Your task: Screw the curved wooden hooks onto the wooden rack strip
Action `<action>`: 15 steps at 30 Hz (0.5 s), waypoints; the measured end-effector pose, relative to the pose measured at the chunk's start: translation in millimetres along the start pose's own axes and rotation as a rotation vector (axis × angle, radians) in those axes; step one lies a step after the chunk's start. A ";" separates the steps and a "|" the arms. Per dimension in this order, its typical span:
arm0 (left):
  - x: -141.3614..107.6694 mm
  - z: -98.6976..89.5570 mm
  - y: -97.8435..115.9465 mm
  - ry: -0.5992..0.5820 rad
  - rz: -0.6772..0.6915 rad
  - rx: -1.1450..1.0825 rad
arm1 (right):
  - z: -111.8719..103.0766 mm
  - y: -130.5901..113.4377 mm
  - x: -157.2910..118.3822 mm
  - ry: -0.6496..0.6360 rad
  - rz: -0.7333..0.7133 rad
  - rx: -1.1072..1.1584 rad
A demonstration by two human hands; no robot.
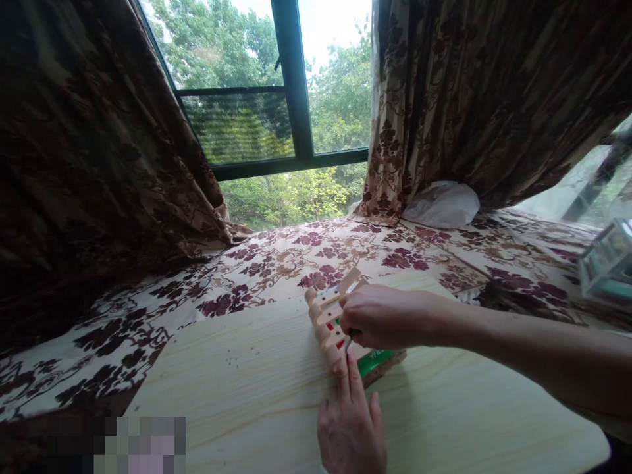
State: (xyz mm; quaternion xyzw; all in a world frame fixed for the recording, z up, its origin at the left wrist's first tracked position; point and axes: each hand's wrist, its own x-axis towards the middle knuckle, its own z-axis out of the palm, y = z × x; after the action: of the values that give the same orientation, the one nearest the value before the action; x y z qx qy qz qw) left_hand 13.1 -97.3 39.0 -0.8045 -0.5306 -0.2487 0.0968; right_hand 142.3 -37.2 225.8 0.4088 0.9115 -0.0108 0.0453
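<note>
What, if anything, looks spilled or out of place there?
Small dark specks lie scattered on the pale tabletop, left of the workpiece. They look like stray bits against the plain wood grain; too small to identify.

Cts: 1 L hand (352,424), 1 R hand (375,315), 1 metal tool (348,343), 1 green-marked pkg (375,362), approx. 4 rounded pale pcs (316,314), 1 table (237,395), 1 wht bag (442,205), 1 clr box (609,260), 2 curtains (83,131).

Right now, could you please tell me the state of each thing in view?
Right hand: closed around a thin tool.
Left hand: fingers extended near the tool's tip.
Beige-and-green item: partly hidden by the hands.
Tabletop: dark specks scattered on it.
Left curtain: drawn aside.
Right curtain: drawn aside.
Window: uncovered between them.
Plastic bag: crumpled.
Clear container: open or shut, cannot tell.
</note>
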 end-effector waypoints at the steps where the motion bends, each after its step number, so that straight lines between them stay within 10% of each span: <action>1: -0.1 0.2 -0.2 0.004 0.003 -0.001 | -0.6 -0.5 0.3 -0.003 -0.002 -0.004; 15: 0.7 2.5 -0.6 0.023 -0.030 0.047 | -7.3 -3.8 8.4 -0.070 -0.033 -0.026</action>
State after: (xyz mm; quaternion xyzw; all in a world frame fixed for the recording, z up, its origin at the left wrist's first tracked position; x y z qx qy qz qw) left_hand 13.6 -95.5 37.2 -0.7910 -0.5472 -0.2468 0.1183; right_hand 133.3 -33.1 232.2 0.3924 0.9160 -0.0140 0.0825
